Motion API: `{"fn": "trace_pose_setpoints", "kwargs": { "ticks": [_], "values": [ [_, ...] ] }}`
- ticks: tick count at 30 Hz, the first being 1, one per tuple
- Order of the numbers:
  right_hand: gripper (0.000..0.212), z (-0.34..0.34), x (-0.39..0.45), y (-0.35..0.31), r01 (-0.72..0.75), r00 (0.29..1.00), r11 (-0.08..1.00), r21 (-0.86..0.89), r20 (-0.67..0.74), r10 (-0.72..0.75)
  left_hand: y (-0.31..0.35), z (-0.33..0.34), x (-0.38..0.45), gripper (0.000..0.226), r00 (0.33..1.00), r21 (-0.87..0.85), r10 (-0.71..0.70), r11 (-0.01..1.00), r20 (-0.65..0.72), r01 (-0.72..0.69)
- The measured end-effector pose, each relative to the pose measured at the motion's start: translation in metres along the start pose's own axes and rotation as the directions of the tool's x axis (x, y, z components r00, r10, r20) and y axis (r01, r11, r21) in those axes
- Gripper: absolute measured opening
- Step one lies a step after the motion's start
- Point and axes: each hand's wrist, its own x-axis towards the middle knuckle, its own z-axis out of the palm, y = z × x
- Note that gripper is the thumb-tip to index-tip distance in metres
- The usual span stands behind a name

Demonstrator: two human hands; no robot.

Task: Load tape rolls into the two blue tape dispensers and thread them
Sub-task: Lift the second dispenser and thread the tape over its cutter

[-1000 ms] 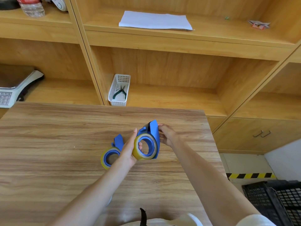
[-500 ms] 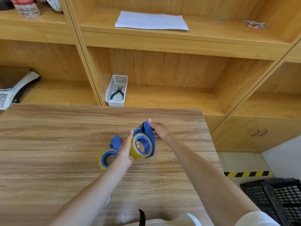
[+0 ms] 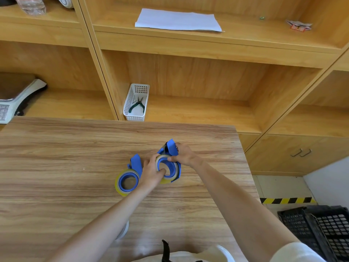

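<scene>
Two blue tape dispensers are on the wooden table [image 3: 75,167], each with a yellowish tape roll on its hub. The left dispenser [image 3: 130,176] lies flat by itself, its blue flap pointing away from me. The right dispenser [image 3: 172,163] is between both hands, low over the table. My left hand [image 3: 153,173] grips its roll, with fingers curled into the blue hub. My right hand [image 3: 184,155] pinches the dispenser's upper blue flap and the roll's top edge. The tape's loose end is not visible.
A white basket [image 3: 136,103] with green pliers stands on the shelf just behind the table. A scale [image 3: 17,97] sits on the left shelf, a paper sheet [image 3: 177,20] above. A black crate [image 3: 321,229] is on the floor at right. A white round object [image 3: 123,230] peeks from under my left forearm.
Both hands have lowered the right dispenser toward the table. My left fingers have moved into the hub, and my right hand has shifted down onto the flap and roll edge.
</scene>
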Motion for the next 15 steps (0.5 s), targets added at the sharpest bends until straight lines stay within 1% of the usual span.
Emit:
{"fn": "trace_pose_setpoints", "kwargs": {
  "ticks": [2,4,6,7,8,10,11,13,15],
  "values": [
    [0.060,0.003,-0.001,0.000,-0.005,1.000,0.998,-0.066,-0.024,0.003,-0.007,0.001,0.001,0.060,0.998,0.170,0.057,0.984,0.017,-0.059],
    [0.057,0.007,-0.004,0.001,-0.028,0.999,0.994,-0.103,-0.019,0.026,-0.010,0.000,-0.001,0.057,0.995,0.345,0.071,0.934,0.068,-0.091],
    [0.059,0.012,-0.006,0.003,-0.057,0.998,0.986,-0.158,-0.009,0.057,-0.012,-0.001,-0.003,0.053,0.991,0.547,0.099,0.827,0.093,-0.134],
    [0.061,0.014,-0.007,0.004,-0.065,0.998,0.980,-0.188,-0.007,0.065,-0.012,-0.002,-0.004,0.051,0.988,0.644,0.125,0.749,0.095,-0.156],
    [0.068,0.018,-0.009,0.005,-0.070,0.998,0.977,-0.202,-0.003,0.070,-0.013,-0.003,-0.003,0.051,0.983,0.724,0.155,0.667,0.099,-0.178],
    [0.090,0.027,-0.014,0.010,-0.093,0.996,0.976,-0.199,-0.005,0.093,-0.016,-0.002,-0.002,0.051,0.971,0.825,0.204,0.523,0.125,-0.216],
    [0.096,0.031,-0.017,0.012,-0.098,0.995,0.976,-0.193,-0.006,0.099,-0.019,-0.001,-0.002,0.052,0.965,0.855,0.217,0.463,0.149,-0.236],
    [0.101,0.041,-0.021,0.016,-0.104,0.995,0.974,-0.202,-0.011,0.104,-0.026,0.002,-0.001,0.057,0.954,0.885,0.222,0.377,0.199,-0.272],
    [0.101,0.048,-0.023,0.019,-0.100,0.995,0.968,-0.232,-0.022,0.098,-0.033,0.005,0.000,0.059,0.952,0.900,0.204,0.329,0.228,-0.286]
  ]
}}
